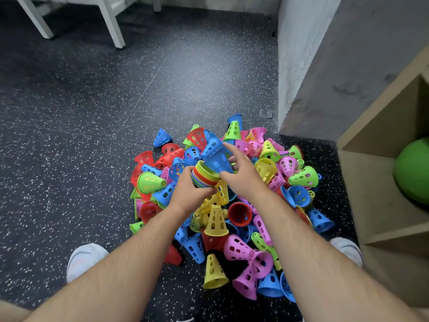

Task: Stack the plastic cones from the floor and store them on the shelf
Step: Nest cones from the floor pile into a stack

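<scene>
A heap of small perforated plastic cones point(216, 219) in blue, red, yellow, green and pink covers the dark floor in front of me. My left hand point(189, 190) grips a nested stack of cones point(205, 176) by its many-coloured rims, held above the heap. A blue cone point(217, 160) sits on the stack's top end. My right hand point(241, 175) holds that blue cone between thumb and fingers, index finger stretched along it. The wooden shelf point(380, 182) stands at the right.
A green ball point(413, 169) lies inside a shelf compartment. A grey wall corner point(301, 66) rises behind the heap. White furniture legs point(113, 22) stand at the far left on the speckled floor point(81, 135). My shoes point(84, 260) flank the heap.
</scene>
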Available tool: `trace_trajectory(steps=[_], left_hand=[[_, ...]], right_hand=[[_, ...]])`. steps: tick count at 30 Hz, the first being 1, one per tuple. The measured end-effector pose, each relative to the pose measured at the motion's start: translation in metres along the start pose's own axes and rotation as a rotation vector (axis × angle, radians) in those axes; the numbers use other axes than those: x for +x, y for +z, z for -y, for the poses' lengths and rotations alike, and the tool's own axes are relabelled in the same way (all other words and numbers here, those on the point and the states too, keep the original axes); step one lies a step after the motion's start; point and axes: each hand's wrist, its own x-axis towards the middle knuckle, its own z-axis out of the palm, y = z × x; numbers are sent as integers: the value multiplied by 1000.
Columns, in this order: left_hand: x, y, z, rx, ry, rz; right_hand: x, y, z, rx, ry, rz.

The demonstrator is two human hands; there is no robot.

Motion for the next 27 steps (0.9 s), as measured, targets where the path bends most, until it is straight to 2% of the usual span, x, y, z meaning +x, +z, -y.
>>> trace_trajectory(steps=[3, 6, 11, 14, 24, 27], left_hand=[[-1, -1, 1, -2, 9, 25], [0, -3, 5, 1, -2, 37], [-2, -6, 13, -9, -35, 27], [-5, -6, 13, -21, -28, 29], [-6, -16, 17, -119, -51, -30], [-7, -19, 19, -147, -61, -34]], right_hand=[[1, -3, 8, -139, -11, 91], [2, -4, 11, -172, -40, 100], [3, 0, 13, -95, -4, -167], [6, 3, 17, -61, 21, -213], [0, 25, 14, -96, 62, 74], [4, 34, 15, -86, 108, 241]])
